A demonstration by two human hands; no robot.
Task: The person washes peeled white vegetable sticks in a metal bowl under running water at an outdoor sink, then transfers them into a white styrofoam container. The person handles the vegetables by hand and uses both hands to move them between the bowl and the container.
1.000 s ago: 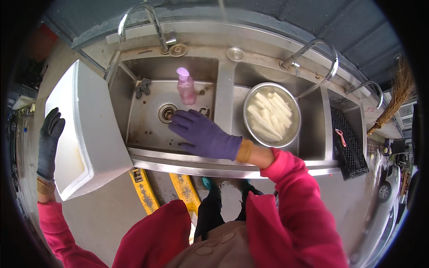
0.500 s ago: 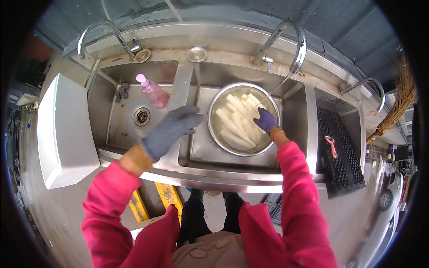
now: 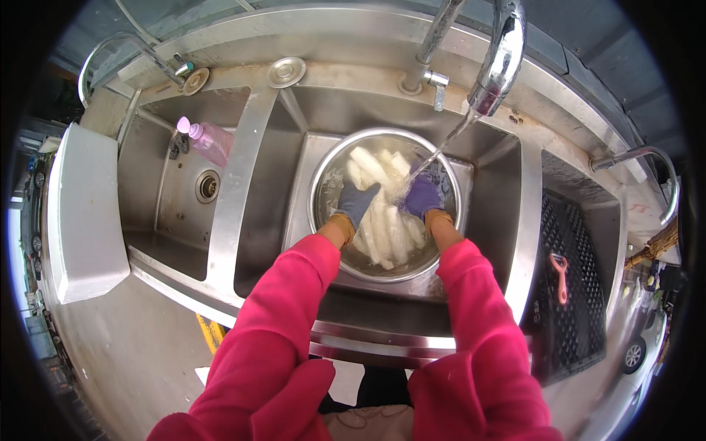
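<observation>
Both my hands, in purple gloves, are down in a round steel bowl that sits in the middle sink basin. The bowl holds several long white peeled vegetable pieces. My left hand rests on the pieces at the bowl's left side. My right hand is on them at the right, under a stream of water from the curved tap. The fingers of both hands are bent over the pieces; whether they grip one I cannot tell. My pink sleeves reach in from below.
A pink bottle stands in the left basin next to the drain. A white board leans at the far left. The right basin holds a black crate with a pink peeler on it. More taps line the sink's back edge.
My left hand moved from over the divider into the bowl, and my right hand shifted toward the bowl's middle. Water now runs from the tap. The view has closed in on the middle basin.
</observation>
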